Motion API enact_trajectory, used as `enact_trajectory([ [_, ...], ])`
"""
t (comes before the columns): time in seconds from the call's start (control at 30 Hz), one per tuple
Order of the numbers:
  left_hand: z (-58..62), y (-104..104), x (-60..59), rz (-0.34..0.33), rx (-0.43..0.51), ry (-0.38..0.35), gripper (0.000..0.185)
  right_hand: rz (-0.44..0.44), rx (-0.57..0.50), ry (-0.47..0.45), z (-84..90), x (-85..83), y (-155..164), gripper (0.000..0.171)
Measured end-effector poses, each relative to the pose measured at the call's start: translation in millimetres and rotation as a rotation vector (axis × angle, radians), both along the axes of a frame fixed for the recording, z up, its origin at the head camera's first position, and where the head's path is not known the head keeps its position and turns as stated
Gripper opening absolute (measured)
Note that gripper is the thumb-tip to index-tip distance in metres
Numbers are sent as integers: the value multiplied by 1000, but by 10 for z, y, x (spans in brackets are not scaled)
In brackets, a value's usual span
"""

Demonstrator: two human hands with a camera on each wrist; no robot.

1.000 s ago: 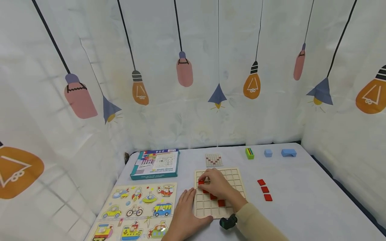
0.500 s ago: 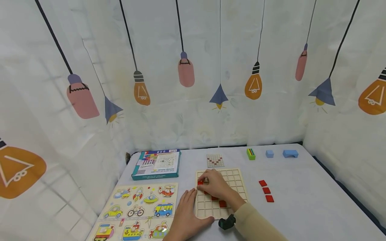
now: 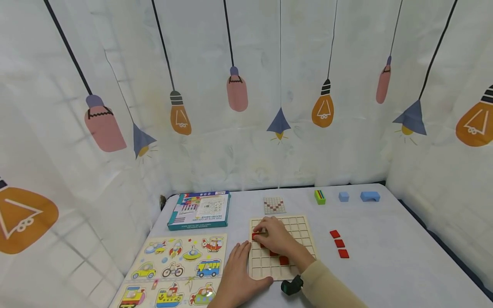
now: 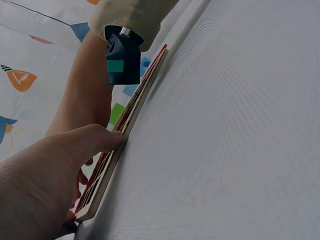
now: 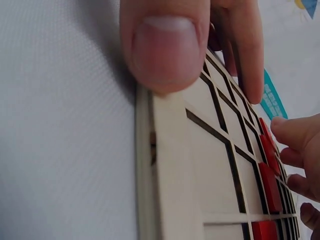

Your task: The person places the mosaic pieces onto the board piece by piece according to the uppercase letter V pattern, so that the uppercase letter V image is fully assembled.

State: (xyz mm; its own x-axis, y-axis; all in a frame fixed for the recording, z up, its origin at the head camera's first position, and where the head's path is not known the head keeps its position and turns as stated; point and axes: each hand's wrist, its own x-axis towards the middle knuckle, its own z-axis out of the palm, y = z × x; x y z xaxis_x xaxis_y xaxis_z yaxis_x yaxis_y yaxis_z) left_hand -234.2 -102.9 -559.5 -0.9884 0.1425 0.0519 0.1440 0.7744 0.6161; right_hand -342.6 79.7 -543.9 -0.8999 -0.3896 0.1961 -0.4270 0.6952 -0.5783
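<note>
A wooden grid board lies on the white table. My left hand rests at its near-left corner, the thumb against the near edge and the straight fingers along the left side. Over the board's left part, my right hand pinches a red square tile at one of the left cells. Other red tiles sit in the grid in a diagonal toward the near side, partly covered by the right hand. Three loose red tiles lie in a column to the right of the board.
Behind the board lies a small pattern card with a red V shape. A vehicle puzzle board and a teal-edged box are on the left. Green and blue blocks stand at the back right.
My right fingers have shifted only slightly at the red tile on the left of the grid. The left hand stays at the board's corner; the view has drifted a little.
</note>
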Motion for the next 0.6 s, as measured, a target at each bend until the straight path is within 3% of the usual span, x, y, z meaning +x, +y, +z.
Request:
enact_trajectory([
  [0.37,-2,18,7,18,-13,-5,132,-65,-40,-25,59,158,223,17],
  [0.6,-31,8,-18,15,-9,-4,133,-115,-24,16,120,252,395,17],
])
